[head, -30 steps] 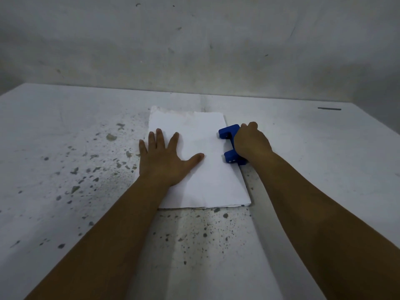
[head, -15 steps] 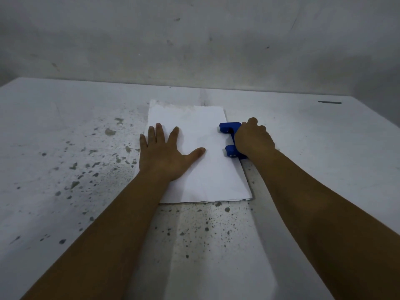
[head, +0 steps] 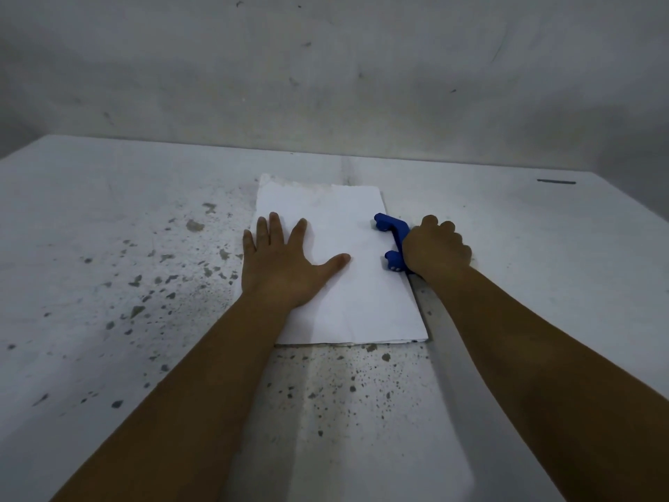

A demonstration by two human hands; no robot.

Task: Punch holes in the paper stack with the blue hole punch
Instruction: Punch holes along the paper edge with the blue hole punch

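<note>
A white paper stack lies flat in the middle of the table, long side running away from me. My left hand rests palm down on its left half, fingers spread. The blue hole punch sits over the stack's right edge, its two blue ends reaching onto the paper. My right hand is closed as a fist on top of the punch and hides most of its body.
The white table is speckled with dark chipped spots left of and in front of the paper. A grey wall stands right behind the table's far edge. A short dark mark lies at the far right.
Both hands stay where they were on the paper and the punch. The right fist sits slightly further over the punch; the small shift in the picture comes mostly from my head moving.
</note>
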